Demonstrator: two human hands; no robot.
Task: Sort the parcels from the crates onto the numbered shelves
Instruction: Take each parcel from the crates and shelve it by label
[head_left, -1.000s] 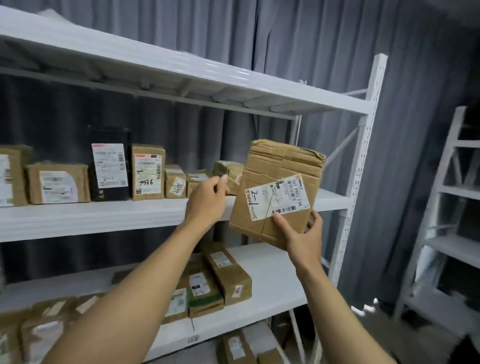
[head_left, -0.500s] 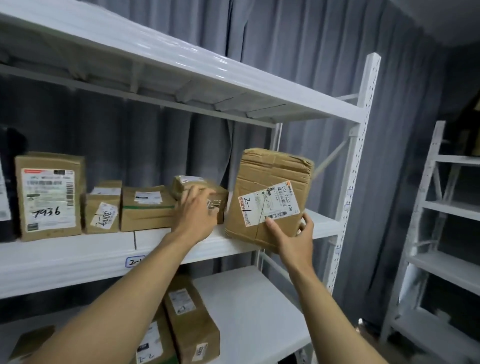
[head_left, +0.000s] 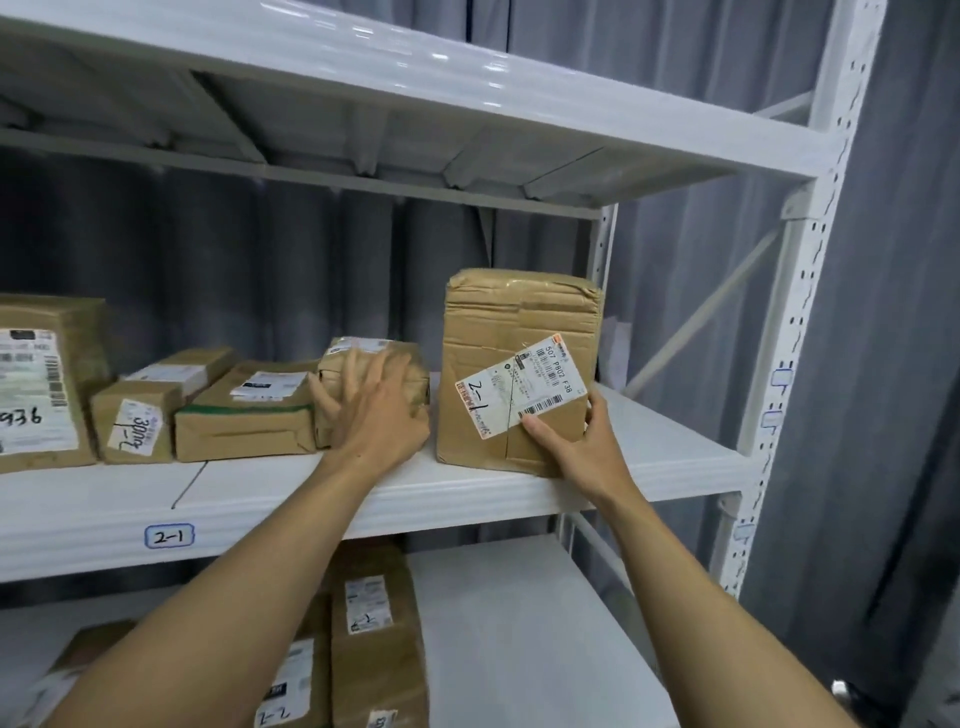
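Note:
A crumpled cardboard parcel (head_left: 519, 332) with a white label marked "2-1" stands upright on the white shelf (head_left: 467, 488) tagged "2-1" (head_left: 169, 536). My right hand (head_left: 576, 447) grips its lower right corner, thumb across the front and fingers round the side. My left hand (head_left: 374, 410) presses with spread fingers against a small brown parcel (head_left: 363, 353) just left of it, and partly hides that parcel. A narrow gap separates the two parcels.
More parcels (head_left: 244, 410) line the same shelf to the left. The shelf below (head_left: 519, 649) holds several parcels (head_left: 374, 623). An upper shelf (head_left: 415, 78) hangs overhead. The white upright post (head_left: 779, 364) stands at right, grey curtain behind.
The labelled parcel went from held tilted in the air down onto shelf 2-1, now upright. My left hand reached the small parcel and lies flat on it. The camera came closer.

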